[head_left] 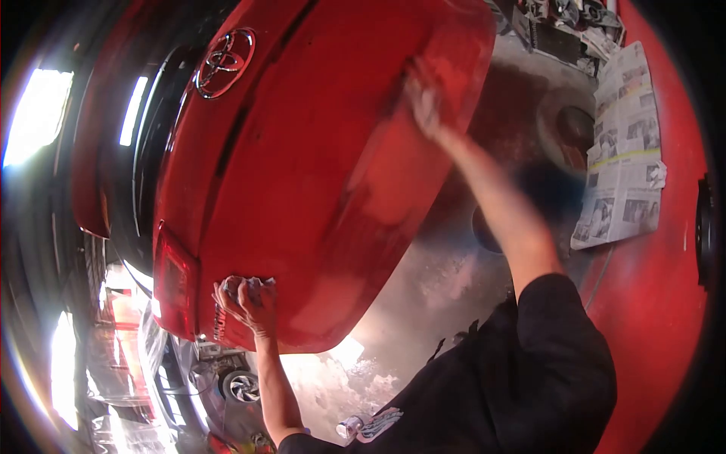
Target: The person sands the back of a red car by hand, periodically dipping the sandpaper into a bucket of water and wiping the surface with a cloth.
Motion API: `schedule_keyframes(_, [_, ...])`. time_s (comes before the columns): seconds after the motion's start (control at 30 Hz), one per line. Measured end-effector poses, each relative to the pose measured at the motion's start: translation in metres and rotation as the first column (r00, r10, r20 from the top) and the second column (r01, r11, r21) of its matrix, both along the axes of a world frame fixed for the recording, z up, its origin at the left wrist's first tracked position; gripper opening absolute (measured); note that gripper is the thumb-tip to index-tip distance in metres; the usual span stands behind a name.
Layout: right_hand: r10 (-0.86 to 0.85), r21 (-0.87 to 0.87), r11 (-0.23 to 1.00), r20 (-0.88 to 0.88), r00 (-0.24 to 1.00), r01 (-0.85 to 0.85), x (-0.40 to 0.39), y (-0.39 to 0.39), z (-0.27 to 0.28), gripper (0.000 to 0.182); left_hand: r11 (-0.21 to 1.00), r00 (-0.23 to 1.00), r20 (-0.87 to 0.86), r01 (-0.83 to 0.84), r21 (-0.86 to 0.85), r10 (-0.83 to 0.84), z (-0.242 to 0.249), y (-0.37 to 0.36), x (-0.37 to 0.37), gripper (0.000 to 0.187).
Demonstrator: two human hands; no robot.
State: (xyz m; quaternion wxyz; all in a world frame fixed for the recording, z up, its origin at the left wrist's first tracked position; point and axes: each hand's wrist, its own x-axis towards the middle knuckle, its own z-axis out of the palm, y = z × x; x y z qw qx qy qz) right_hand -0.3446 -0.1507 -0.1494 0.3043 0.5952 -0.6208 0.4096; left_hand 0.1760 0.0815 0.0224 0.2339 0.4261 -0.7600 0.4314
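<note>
My left hand (249, 304) is closed around a crumpled whitish cloth or paper wad (261, 282) and rests at the corner of a red car trunk lid (302, 151), close to the tail light (177, 280). Farther along the panel, my right hand (427, 98) lies against a duller, hazy red patch near the lid's edge. Motion smears its fingers, so I cannot see whether anything is under them. A chrome oval emblem (226, 63) sits on the lid, and raised lettering (219, 324) shows beside my left hand.
Printed newspaper sheets (624, 151) hang over another red surface (650, 318) at the right. Dark car parts (563, 38) lie at the top right. Behind the lid's lower corner stands another car with a silver wheel (242, 387). The concrete floor (423, 280) has pale smudges.
</note>
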Motion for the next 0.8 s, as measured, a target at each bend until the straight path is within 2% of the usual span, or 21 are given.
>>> schedule_keyframes(0.07, [0.009,0.010,1.000,0.142,0.990,-0.011,-0.008,-0.017,0.015,0.058,1.000,1.000,-0.003,-0.021,0.005,0.021,0.004,0.001,-0.007,0.048])
schedule_keyframes(0.17, [0.291,-0.049,0.955,0.371,0.882,-0.294,0.037,0.037,0.032,0.056,1.000,0.999,-0.033,-0.030,0.009,0.030,-0.002,0.002,-0.023,0.051])
schedule_keyframes(0.2, [0.417,-0.083,0.900,0.449,0.790,-0.428,0.043,0.063,0.033,0.055,1.000,0.999,-0.046,-0.020,0.002,0.020,0.000,0.003,-0.028,0.053])
schedule_keyframes(0.23, [0.529,-0.123,0.815,0.556,0.641,-0.566,0.043,0.089,0.033,0.054,1.000,0.999,-0.038,-0.024,0.007,0.025,0.001,0.003,-0.039,0.053])
schedule_keyframes(0.3, [0.580,-0.234,0.643,0.770,0.265,-0.729,0.026,0.134,0.018,0.048,0.999,0.997,0.076,-0.018,0.044,0.015,-0.006,0.002,-0.083,0.045])
schedule_keyframes(0.43, [0.365,-0.125,0.845,0.845,0.390,-0.519,-0.034,0.197,-0.061,0.038,0.989,1.000,0.021,0.000,0.150,-0.003,-0.047,-0.014,-0.167,0.035])
schedule_keyframes(0.47, [0.309,-0.118,0.869,0.888,0.341,-0.480,-0.048,0.213,-0.079,0.039,0.987,1.000,0.027,-0.012,0.163,0.007,-0.061,-0.031,-0.183,0.033])
schedule_keyframes(0.5, [0.257,-0.092,0.898,0.903,0.343,-0.430,-0.062,0.226,-0.099,0.038,0.984,0.999,0.038,0.028,0.174,-0.035,-0.058,-0.050,-0.208,0.035])
schedule_keyframes(0.53, [0.092,0.042,0.932,0.934,0.345,-0.361,-0.073,0.244,-0.106,0.038,0.970,0.999,0.020,0.038,0.239,-0.044,-0.055,-0.066,-0.233,0.036])
schedule_keyframes(0.57, [0.005,0.111,0.918,0.957,0.291,-0.381,-0.088,0.258,-0.114,0.040,0.958,0.994,0.012,0.106,0.265,-0.113,-0.052,-0.090,-0.257,0.036])
schedule_keyframes(0.6, [-0.029,0.182,0.915,0.920,0.390,-0.359,-0.100,0.267,-0.143,0.042,0.954,0.994,0.044,0.081,0.288,-0.098,-0.048,-0.105,-0.280,0.036])
schedule_keyframes(0.7, [0.019,0.086,0.951,0.942,0.335,-0.298,-0.120,0.284,-0.149,0.042,0.949,0.971,0.109,0.181,0.259,-0.215,-0.052,-0.178,-0.334,0.041])
schedule_keyframes(0.77, [-0.001,0.130,0.949,0.913,0.408,-0.288,-0.130,0.293,-0.152,0.043,0.904,0.967,0.108,0.173,0.391,-0.232,-0.042,-0.218,-0.393,0.042])
schedule_keyframes(0.8, [-0.009,0.143,0.950,0.901,0.434,-0.279,-0.134,0.296,-0.150,0.043,0.909,0.952,0.109,0.233,0.347,-0.286,-0.043,-0.243,-0.420,0.043])
